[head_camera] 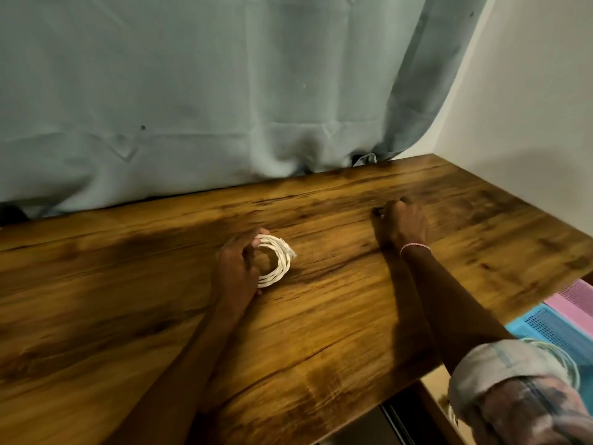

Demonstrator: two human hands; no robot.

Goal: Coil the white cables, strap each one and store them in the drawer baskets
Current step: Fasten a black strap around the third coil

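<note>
Your left hand (pixel 237 268) grips the coiled white cable (pixel 276 261) at the middle of the brown wooden table (pixel 128 284), fingers curled round the coil's left side. Your right hand (pixel 405 227) lies well apart to the right, fingers curled; whether it pinches anything cannot be told.

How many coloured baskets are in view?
2: a blue basket nearer the person, a pink basket beyond it, both past the right edge of the table. Others may be hidden underneath.
</note>
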